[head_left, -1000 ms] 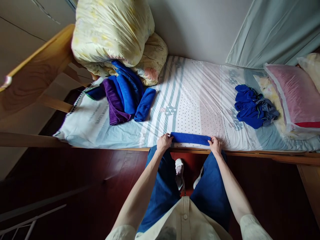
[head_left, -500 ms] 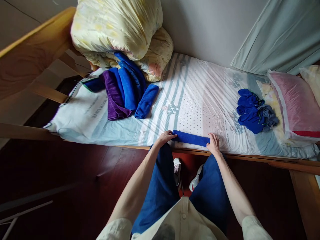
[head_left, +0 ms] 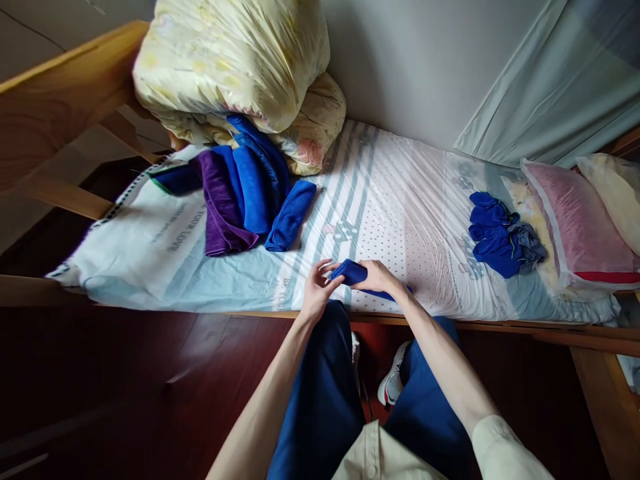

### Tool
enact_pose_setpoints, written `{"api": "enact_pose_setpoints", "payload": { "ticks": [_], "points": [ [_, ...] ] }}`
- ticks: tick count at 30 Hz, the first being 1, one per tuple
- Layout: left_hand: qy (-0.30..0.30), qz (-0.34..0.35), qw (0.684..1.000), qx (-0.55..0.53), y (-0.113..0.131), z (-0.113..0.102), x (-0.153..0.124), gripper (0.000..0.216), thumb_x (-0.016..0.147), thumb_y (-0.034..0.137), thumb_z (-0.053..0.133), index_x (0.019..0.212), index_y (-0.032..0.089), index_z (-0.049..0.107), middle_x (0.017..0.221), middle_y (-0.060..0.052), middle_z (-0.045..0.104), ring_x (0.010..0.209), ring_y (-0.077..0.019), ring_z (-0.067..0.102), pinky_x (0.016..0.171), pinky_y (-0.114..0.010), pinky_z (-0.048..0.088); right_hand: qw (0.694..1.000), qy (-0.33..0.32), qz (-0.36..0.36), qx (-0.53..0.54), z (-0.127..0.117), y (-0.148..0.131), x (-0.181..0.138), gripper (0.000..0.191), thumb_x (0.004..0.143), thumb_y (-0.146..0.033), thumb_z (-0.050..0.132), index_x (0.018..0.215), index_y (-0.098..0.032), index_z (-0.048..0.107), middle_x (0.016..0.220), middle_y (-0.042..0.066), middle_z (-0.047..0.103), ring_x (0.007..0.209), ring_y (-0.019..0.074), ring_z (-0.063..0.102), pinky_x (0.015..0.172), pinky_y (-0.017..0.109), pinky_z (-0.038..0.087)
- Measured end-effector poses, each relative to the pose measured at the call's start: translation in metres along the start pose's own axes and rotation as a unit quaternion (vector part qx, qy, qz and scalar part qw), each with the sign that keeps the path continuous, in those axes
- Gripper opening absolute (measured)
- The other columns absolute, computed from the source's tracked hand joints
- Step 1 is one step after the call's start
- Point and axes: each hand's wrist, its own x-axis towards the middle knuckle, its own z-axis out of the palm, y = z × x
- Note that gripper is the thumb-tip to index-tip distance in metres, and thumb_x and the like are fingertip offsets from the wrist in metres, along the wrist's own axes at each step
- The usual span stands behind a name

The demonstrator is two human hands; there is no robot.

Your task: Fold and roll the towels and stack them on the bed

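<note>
A blue towel, folded into a narrow strip, is doubled over at its left end near the bed's front edge. Its flat remainder stretches right, beneath my right wrist. My right hand is closed on the folded part from the right. At the left end, my left hand curls loosely round the fold, thumb and fingertips at its edge. Beyond my left hand lie a rolled blue towel, a folded purple towel and more blue towels.
Crumpled blue cloths with a grey one lie by a pink pillow at right. A bulky yellow quilt sits at the back left. The bed's wooden rail rises at left. Patterned sheet covers the mattress.
The blue strip lay flat with a hand at each end. Its left end is now folded over, and my right hand has moved left from the far end to hold the fold.
</note>
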Motion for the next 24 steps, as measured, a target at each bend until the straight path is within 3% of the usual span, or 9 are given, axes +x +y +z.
{"api": "enact_pose_setpoints", "payload": {
  "ticks": [2,4,7,9,13,16,20,24],
  "points": [
    [0.026,0.008,0.998,-0.053,-0.004,-0.012,0.001,0.081,0.067,0.054,0.091,0.135,0.029,0.055,0.134,-0.011,0.067,0.119,-0.0263,0.068,0.101,-0.043,0.056,0.999,0.050,-0.008,0.008,-0.002,-0.021,0.004,0.035,0.073,-0.032,0.091,0.102,-0.020,0.077,0.096,0.006,0.081,0.097,0.0270,0.077,0.084,0.031,0.055],
    [0.011,-0.001,0.998,-0.068,-0.011,-0.023,0.003,0.087,0.065,0.054,0.092,0.139,0.031,0.053,0.141,-0.012,0.063,0.126,-0.0290,0.065,0.105,-0.047,0.055,0.994,0.101,-0.013,0.032,-0.002,-0.043,0.011,0.036,0.073,-0.032,0.091,0.104,-0.020,0.077,0.101,0.008,0.082,0.099,0.0276,0.077,0.086,0.033,0.056],
    [-0.030,-0.019,0.999,-0.018,-0.017,-0.032,0.007,0.087,0.059,0.050,0.095,0.134,0.028,0.057,0.135,-0.012,0.066,0.130,-0.0328,0.064,0.108,-0.052,0.054,0.983,0.158,-0.026,0.090,0.005,-0.075,0.029,0.031,0.074,-0.031,0.090,0.101,-0.021,0.077,0.101,0.006,0.082,0.099,0.0260,0.078,0.087,0.033,0.058],
    [-0.019,-0.016,0.999,0.034,-0.015,-0.035,0.014,0.084,0.054,0.047,0.096,0.126,0.023,0.061,0.125,-0.012,0.070,0.126,-0.0338,0.065,0.108,-0.052,0.054,0.974,0.180,-0.043,0.134,0.011,-0.096,0.044,0.027,0.075,-0.032,0.089,0.096,-0.020,0.077,0.098,0.004,0.082,0.095,0.0240,0.078,0.086,0.031,0.059],
    [0.091,-0.020,0.987,0.134,0.006,-0.047,0.038,0.064,0.051,0.045,0.092,0.102,0.017,0.065,0.098,-0.011,0.073,0.099,-0.0315,0.070,0.088,-0.045,0.060,0.957,0.189,-0.083,0.202,0.021,-0.141,0.075,0.030,0.074,-0.037,0.090,0.092,-0.018,0.077,0.093,0.003,0.082,0.090,0.0217,0.077,0.084,0.030,0.060],
    [0.140,-0.015,0.979,0.146,0.026,-0.068,0.063,0.049,0.050,0.039,0.087,0.087,0.017,0.064,0.083,-0.007,0.070,0.082,-0.0257,0.067,0.074,-0.038,0.057,0.950,0.190,-0.106,0.222,0.024,-0.171,0.096,0.031,0.072,-0.037,0.091,0.093,-0.018,0.076,0.092,0.003,0.081,0.088,0.0214,0.077,0.085,0.031,0.061],
    [0.159,0.016,0.976,0.146,0.041,-0.106,0.090,0.043,0.047,0.033,0.084,0.081,0.019,0.061,0.073,-0.001,0.065,0.073,-0.0207,0.063,0.065,-0.031,0.053,0.950,0.189,-0.135,0.210,0.024,-0.201,0.120,0.028,0.073,-0.038,0.089,0.086,-0.018,0.074,0.090,0.004,0.081,0.090,0.0227,0.077,0.088,0.033,0.061],
    [0.161,0.033,0.975,0.151,0.041,-0.139,0.105,0.041,0.047,0.035,0.083,0.076,0.018,0.060,0.068,0.001,0.062,0.069,-0.0186,0.060,0.062,-0.030,0.051,0.958,0.178,-0.127,0.183,0.030,-0.220,0.139,0.025,0.070,-0.031,0.090,0.079,-0.018,0.071,0.088,0.004,0.080,0.088,0.0235,0.077,0.089,0.034,0.061]
  ]
}}
